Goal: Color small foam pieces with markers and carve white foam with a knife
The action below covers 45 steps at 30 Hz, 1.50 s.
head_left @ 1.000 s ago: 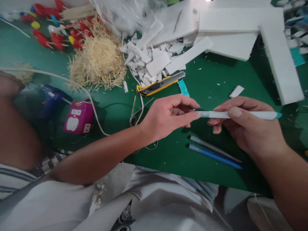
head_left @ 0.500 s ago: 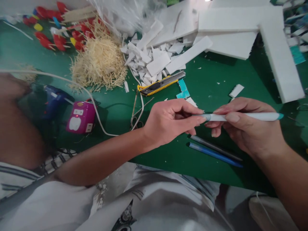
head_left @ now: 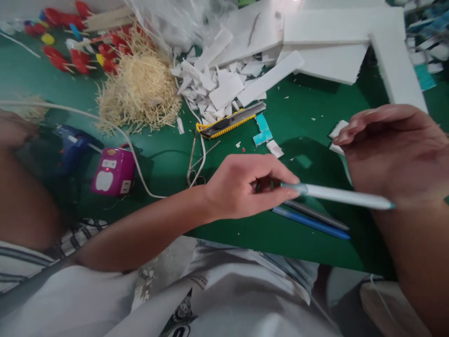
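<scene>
The left hand (head_left: 242, 187) pinches a white marker (head_left: 347, 195) near its left end, thumb against fingers, holding it just above the green surface (head_left: 242, 241). The marker points rightward — its teal tip overlapping the right wrist in view. The right hand (head_left: 400, 152) is spread, its fingers loosely curved, over a small white piece (head_left: 338, 128) (whether they touch, I cannot tell). Below the marker lie a blue pen (head_left: 312, 223) and a dark grey pen (head_left: 321, 216), side by side; a yellow cutter (head_left: 231, 124) rests beyond the left hand.
</scene>
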### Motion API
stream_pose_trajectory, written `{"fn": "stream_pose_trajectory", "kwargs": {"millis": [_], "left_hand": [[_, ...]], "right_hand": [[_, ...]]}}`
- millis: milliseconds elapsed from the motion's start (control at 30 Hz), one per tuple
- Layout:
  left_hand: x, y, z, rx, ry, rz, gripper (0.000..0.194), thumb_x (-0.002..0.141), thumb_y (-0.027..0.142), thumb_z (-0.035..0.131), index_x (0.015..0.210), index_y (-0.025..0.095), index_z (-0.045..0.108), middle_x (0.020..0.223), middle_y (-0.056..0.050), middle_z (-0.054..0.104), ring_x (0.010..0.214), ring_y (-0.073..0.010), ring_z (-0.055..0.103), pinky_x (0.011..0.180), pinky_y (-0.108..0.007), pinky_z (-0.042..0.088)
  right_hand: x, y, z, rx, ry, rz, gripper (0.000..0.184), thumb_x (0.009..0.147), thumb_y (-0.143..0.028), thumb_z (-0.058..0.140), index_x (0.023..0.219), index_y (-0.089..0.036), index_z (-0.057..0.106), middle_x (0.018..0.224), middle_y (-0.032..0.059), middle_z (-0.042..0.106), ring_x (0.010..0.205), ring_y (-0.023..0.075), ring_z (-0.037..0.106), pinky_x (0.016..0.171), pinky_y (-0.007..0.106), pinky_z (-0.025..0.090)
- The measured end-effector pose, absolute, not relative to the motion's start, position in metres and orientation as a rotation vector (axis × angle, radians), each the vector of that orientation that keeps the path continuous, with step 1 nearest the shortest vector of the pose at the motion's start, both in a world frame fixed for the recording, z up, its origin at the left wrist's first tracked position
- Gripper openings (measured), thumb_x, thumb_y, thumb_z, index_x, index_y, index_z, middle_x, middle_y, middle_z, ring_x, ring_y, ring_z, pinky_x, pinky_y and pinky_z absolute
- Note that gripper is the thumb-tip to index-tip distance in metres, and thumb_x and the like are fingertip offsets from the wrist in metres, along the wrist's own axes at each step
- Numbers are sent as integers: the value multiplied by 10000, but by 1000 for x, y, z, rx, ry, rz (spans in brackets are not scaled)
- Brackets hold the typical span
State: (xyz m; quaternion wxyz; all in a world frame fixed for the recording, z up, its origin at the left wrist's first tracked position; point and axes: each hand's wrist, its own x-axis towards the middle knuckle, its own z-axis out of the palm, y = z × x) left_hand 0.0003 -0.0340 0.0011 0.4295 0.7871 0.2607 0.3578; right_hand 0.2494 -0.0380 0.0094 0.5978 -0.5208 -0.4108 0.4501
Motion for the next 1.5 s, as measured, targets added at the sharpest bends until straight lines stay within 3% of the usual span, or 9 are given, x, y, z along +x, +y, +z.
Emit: {"fn": "stream_pose_trajectory", "kwargs": {"millis": [100,267,467,567,633,900,1200,1367,1500], "left_hand": [[-2,-36,2,2120,390,734,67,1016,201,744,970,196,793,843,9,823,622,-68,670,604,-205,509],[0,-41,-1,2702,124,480,313,1083,194,535,871,234,763,731,33,732,630,-110,623,552,-291,400],[0,-38,-4,2975,93,437,401,1059,196,547,666,226,616,649,20,585,589,-137,535,537,-329,331],[1,-37,-6,3006,155,350,356,1079,208,530,750,227,667,672,23,587,579,-137,503,543,-326,323],[2,-37,-8,3010,175,325,288,1067,192,546,826,227,700,688,28,590,579,-136,494,546,-324,317],[2,-39,-18,2921,297,494,340,1109,236,504,828,226,696,703,35,616,605,-142,554,558,-315,395],[1,-35,-21,2997,457,480,307,1099,199,481,981,215,764,750,30,682,636,-145,645,560,-317,437],[3,-31,-20,2989,428,637,352,1092,149,484,848,229,725,699,39,662,602,-136,624,542,-305,423],[0,-26,-17,2950,411,752,370,1151,241,483,899,226,753,757,36,726,670,-107,675,581,-271,437]], "right_hand": [[252,-34,11,-1259,-971,1123,587,539,-850,920,669,-292,791,727,51,681,717,246,657,670,416,522],[243,-35,8,-1255,-984,1112,574,582,-815,925,645,-268,764,718,47,687,665,227,660,616,411,525],[233,-40,10,-1238,-986,1051,477,701,-703,898,612,-262,739,669,36,675,619,201,657,559,383,519],[232,-40,11,-1239,-994,1079,488,615,-706,955,607,-259,758,634,29,675,591,196,655,539,383,522],[233,-40,8,-1206,-1025,1063,479,656,-706,935,618,-260,764,640,29,689,579,195,656,527,381,520],[238,-42,-9,-1037,-1080,1014,336,908,-517,790,746,-225,828,688,43,724,572,186,660,499,355,516],[238,-42,-5,-1021,-1097,1023,316,857,-515,849,732,-225,846,676,42,736,571,169,657,492,335,522],[236,-41,-3,-1023,-1138,1011,244,854,-432,874,733,-222,856,664,35,747,556,158,650,471,320,520],[235,-40,-1,-1036,-1118,1038,186,834,-353,881,712,-216,851,664,32,757,555,151,655,470,310,533]]}}
